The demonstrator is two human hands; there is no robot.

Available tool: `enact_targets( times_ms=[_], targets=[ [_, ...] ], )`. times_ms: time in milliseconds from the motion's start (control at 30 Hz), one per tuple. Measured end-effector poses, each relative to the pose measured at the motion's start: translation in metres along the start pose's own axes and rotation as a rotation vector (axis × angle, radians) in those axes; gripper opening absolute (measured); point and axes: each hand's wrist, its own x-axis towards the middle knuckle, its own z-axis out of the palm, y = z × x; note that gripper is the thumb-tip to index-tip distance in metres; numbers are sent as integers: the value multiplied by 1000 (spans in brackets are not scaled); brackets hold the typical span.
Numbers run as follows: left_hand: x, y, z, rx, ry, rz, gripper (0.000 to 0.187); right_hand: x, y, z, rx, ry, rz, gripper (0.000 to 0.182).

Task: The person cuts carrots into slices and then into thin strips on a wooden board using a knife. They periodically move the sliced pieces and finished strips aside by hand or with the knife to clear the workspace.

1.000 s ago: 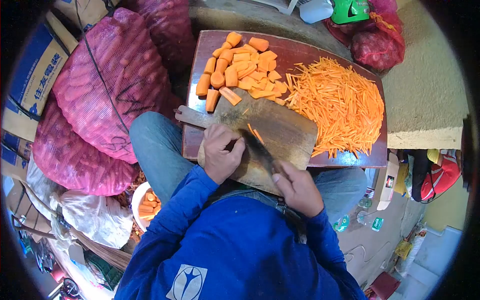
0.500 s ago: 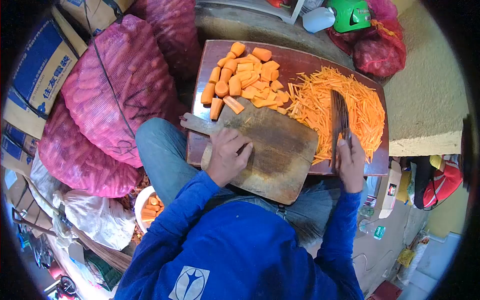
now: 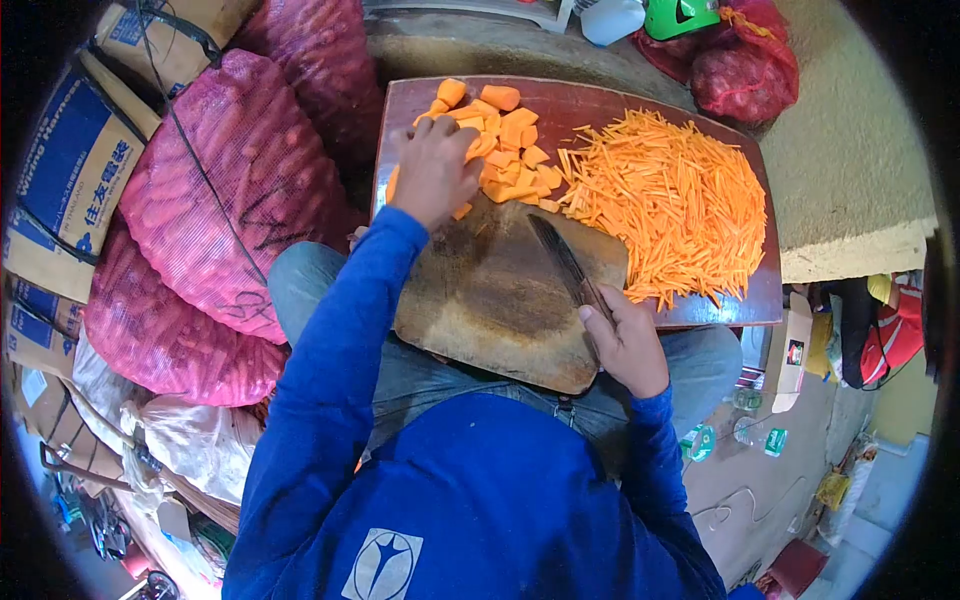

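My left hand [image 3: 437, 172] is over the peeled carrot chunks [image 3: 515, 135] at the back left of the table. Its fingers curl down among the chunks, and its fingertips and whatever they hold are hidden. My right hand [image 3: 628, 340] is closed round the handle of a knife [image 3: 562, 255], its dark blade slanting up and left over the wooden cutting board [image 3: 480, 300]. The board lies across my lap and the table's near edge, its surface bare of carrot. To the right of the chunks is a large heap of carrot sticks [image 3: 675, 205].
The reddish-brown table [image 3: 560, 100] holds the carrots. At left stand pink mesh sacks [image 3: 230, 190] of carrots, beside cardboard boxes [image 3: 75, 150]. A red net bag [image 3: 745, 75] rests behind the table near a wall. Plastic bottles [image 3: 760, 437] lie on the floor at right.
My left hand has left the board and moved up to the carrot chunks. The right hand brought the knife from the stick heap leftward and down over the board. The view has shifted slightly.
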Motion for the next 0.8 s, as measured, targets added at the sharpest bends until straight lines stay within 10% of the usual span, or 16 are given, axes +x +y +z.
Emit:
enact_targets(
  times_ms=[433,800],
  targets=[
    [15,-26,44,-73,-207,-34,31,-6,-2,9,-37,27,33,26],
    [26,-37,43,-267,170,43,25,-6,-4,9,-23,42,20,30]
  ],
)
